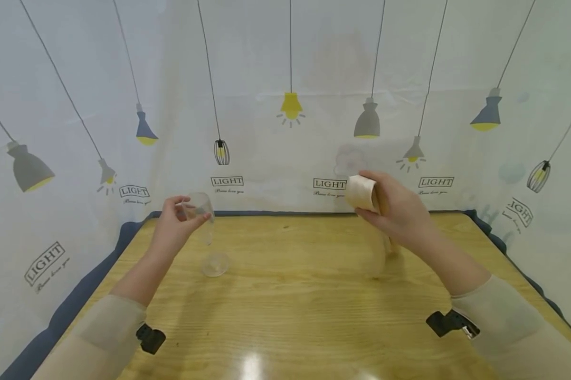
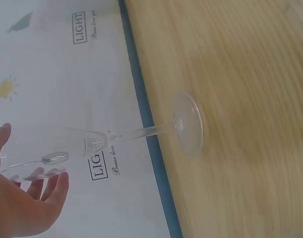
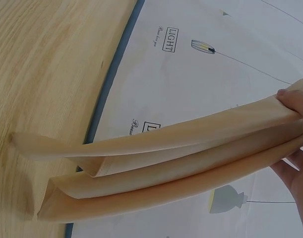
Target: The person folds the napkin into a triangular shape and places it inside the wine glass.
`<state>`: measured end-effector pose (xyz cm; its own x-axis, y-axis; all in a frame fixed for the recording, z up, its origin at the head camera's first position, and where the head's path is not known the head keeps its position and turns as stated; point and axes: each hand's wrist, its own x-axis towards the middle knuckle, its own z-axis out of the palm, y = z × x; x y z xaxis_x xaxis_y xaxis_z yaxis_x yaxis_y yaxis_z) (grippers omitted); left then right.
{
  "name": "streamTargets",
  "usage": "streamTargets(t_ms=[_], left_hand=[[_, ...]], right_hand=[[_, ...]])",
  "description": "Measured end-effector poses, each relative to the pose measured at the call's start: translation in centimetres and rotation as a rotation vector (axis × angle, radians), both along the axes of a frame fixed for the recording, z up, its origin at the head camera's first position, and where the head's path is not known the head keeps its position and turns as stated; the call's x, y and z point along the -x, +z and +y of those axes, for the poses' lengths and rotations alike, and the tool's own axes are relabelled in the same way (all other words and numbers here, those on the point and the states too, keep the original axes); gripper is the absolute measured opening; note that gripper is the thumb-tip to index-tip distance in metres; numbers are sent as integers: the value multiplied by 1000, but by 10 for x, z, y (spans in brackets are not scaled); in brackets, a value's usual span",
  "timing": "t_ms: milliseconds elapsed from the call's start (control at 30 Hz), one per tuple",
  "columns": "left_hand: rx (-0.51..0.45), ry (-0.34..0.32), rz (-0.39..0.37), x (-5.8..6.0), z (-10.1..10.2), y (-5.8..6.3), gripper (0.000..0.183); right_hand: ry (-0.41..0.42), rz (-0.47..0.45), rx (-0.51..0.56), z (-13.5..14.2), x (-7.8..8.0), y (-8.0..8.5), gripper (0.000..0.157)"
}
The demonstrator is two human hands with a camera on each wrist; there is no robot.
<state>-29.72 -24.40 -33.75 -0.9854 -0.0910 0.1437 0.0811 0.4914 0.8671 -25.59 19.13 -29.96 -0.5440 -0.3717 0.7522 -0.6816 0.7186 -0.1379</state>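
Note:
My left hand (image 1: 178,224) grips a clear stemmed glass (image 1: 216,264) by its bowl, thumb on one side and fingers on the other. In the left wrist view the glass's stem and round foot (image 2: 188,124) stick out away from the hand, close over the wooden table. My right hand (image 1: 399,208) holds a folded cream cloth (image 1: 361,193) at its top. The cloth's long folds (image 3: 181,144) hang down from the fingers toward the table in the right wrist view. Both hands are raised and well apart, the glass on the left and the cloth on the right.
The wooden table (image 1: 276,316) spreads out below both hands. White curtains (image 1: 257,63) printed with hanging lamps and the word LIGHT enclose its back and sides. A dark blue border (image 1: 86,287) runs along the table's edge. Black wrist mounts (image 1: 150,338) sit on both forearms.

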Motion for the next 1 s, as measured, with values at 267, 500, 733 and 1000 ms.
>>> streamTargets(t_ms=[267, 500, 733, 1000], left_hand=[[-43, -48, 11, -3, 23, 7, 84], [-64, -123, 23, -1, 53, 6, 79], [-91, -194, 27, -1, 89, 5, 71], [-129, -269, 43, 2, 126, 1, 66]], right_hand=[[-9, 14, -39, 12, -1, 1, 73], [-41, -14, -71, 19, -2, 4, 72], [-71, -11, -117, 28, -1, 4, 73], [-83, -63, -127, 35, 0, 3, 71]])
